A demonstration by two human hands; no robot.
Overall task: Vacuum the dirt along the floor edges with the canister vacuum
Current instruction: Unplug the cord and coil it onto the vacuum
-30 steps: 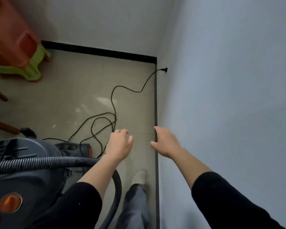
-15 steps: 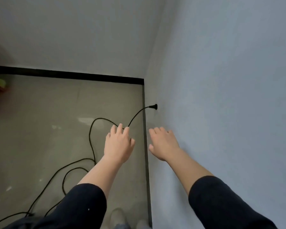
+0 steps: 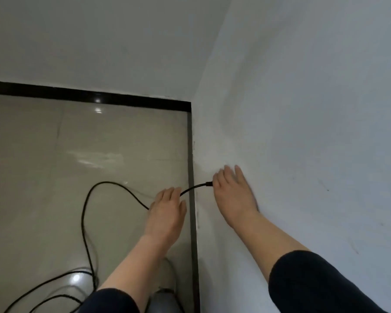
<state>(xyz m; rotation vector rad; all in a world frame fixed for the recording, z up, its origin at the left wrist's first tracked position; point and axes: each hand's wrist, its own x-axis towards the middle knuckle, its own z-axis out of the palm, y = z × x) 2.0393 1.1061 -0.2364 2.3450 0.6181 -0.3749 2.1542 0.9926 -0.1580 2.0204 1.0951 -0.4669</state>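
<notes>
Right hand point(image 3: 234, 195) lies straight-fingered on the right wall point(image 3: 303, 109) at the plug point(image 3: 209, 183), any grip hidden, left hand point(image 3: 167, 211) open over the cord point(image 3: 108, 182); a careless tug could unplug the unseen vacuum.

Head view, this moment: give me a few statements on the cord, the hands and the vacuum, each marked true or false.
1. The black cord runs from the floor up to the wall on the right. True.
2. The canister vacuum is in view. False: neither its body nor its hose shows in this frame.
3. The right hand is at the wall, next to the cord's plug end. True.
4. The left hand grips a hose. False: it is above the cord with its fingers extended, and no hose is in sight.
5. The skirting along the far wall is white. False: it is black.
</notes>
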